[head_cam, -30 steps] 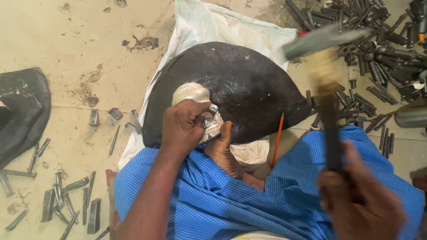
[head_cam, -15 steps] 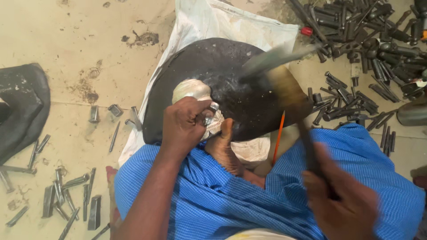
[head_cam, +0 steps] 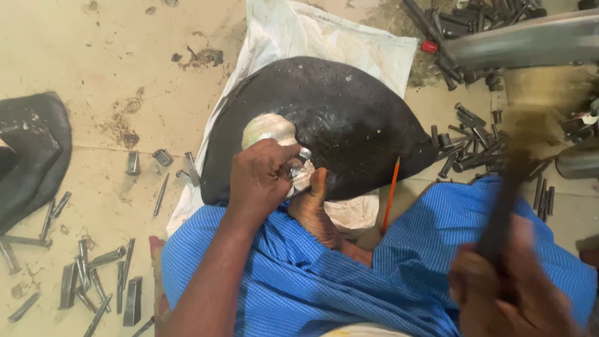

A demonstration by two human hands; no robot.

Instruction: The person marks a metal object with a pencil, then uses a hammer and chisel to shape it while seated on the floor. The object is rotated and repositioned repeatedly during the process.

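Loose steel punches point(head_cam: 93, 274) are scattered near left; an orange pencil point(head_cam: 391, 193) is laid beside a white sack point(head_cam: 349, 43).

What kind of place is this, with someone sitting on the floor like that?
Probably a metalworker's floor workshop: a raised hammer, scattered steel punches on the concrete floor, and a black domed working block where the left hand holds a small tool.
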